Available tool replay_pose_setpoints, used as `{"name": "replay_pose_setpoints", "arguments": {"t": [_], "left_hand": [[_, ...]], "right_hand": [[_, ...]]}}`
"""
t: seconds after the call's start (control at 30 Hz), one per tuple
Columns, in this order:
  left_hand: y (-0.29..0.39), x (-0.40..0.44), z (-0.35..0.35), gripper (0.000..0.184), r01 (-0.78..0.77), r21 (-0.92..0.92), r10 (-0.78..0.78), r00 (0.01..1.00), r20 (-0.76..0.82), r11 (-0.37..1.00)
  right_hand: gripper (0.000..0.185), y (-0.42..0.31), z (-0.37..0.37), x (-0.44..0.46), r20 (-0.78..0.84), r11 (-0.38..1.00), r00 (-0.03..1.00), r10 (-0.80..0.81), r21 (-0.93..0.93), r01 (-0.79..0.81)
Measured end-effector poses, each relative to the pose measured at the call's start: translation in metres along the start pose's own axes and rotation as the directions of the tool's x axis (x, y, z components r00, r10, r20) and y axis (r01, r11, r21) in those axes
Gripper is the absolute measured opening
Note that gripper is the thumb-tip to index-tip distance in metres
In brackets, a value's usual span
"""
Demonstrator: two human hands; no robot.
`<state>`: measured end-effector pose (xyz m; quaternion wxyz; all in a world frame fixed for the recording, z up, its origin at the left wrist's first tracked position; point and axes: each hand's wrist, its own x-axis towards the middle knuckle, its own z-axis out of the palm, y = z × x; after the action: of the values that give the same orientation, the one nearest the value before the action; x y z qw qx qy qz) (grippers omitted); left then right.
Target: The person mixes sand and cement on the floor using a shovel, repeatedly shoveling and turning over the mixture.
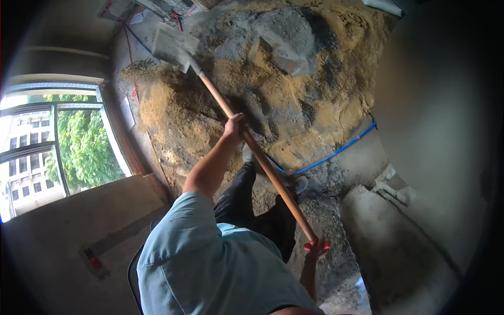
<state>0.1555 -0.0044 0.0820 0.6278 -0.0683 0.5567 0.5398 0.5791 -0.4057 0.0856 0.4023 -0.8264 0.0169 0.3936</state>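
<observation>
1. Head view, from where I stand: person in a light blue shirt [199, 268] has both hands on one long-handled shovel [275, 178].
2. Left hand [234, 127]: fingers wrapped round the wooden shaft, partway up toward the blade.
3. Right hand [316, 248]: curled at the red end grip [325, 245], near the body; exact finger placement unclear.
4. Shovel runs diagonally, upper left to lower right. Grey-coated blade [176, 46] at the upper-left edge of the sand pile [157, 100]; can't tell if touching.
5. Pile: yellow sand mixed with grey; large pale grey patch [286, 39] on top, right of the blade.
6. Blue pipe [336, 155] curves along the pile's near edge, right of the shaft.
7. Dark trousers [233, 194]; one light shoe [248, 153] beside the shaft, at the pile.
8. Window [55, 113] at left, tree and building outside.
</observation>
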Motion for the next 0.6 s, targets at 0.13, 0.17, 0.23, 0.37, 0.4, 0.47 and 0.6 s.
{"name": "replay_pose_setpoints", "arguments": {"t": [0.13,0.17,0.23,0.37,0.4,0.47,0.6], "left_hand": [[-0.195,0.003,-0.005,0.015,0.314,0.109,-0.283,0.93,-0.234,0.943],[-0.257,-0.004,-0.017,0.015,0.409,0.146,-0.377,0.903,-0.207,0.901],[-0.343,-0.068,0.0,0.015,0.616,0.102,-0.546,0.753,-0.368,0.781],[-0.485,-0.15,-0.02,0.015,0.923,0.086,-0.85,0.38,-0.365,0.376],[-0.512,-0.164,-0.025,0.014,0.927,0.099,-0.838,0.37,-0.4,0.361],[-0.532,-0.17,-0.044,0.014,0.943,0.067,-0.868,0.326,-0.375,0.325],[-0.509,-0.114,-0.1,0.016,0.856,0.085,-0.785,0.503,-0.362,0.509]], "right_hand": [[0.018,0.006,-0.156,-0.004,-0.278,0.996,0.958,-0.071,-0.069,0.054],[0.019,-0.004,-0.202,-0.014,-0.327,0.989,0.94,-0.096,-0.138,0.053],[0.024,-0.016,-0.305,-0.037,-0.489,0.965,0.86,-0.142,-0.261,0.011],[0.02,-0.116,-0.38,-0.124,-0.701,0.933,0.707,-0.092,-0.309,-0.185],[0.021,-0.122,-0.443,-0.131,-0.406,0.954,0.914,-0.008,-0.278,-0.116],[0.022,-0.142,-0.451,-0.137,-0.308,0.91,0.951,0.002,-0.393,-0.129],[0.019,-0.128,-0.305,-0.111,-0.566,0.862,0.769,-0.297,-0.506,-0.039]]}}
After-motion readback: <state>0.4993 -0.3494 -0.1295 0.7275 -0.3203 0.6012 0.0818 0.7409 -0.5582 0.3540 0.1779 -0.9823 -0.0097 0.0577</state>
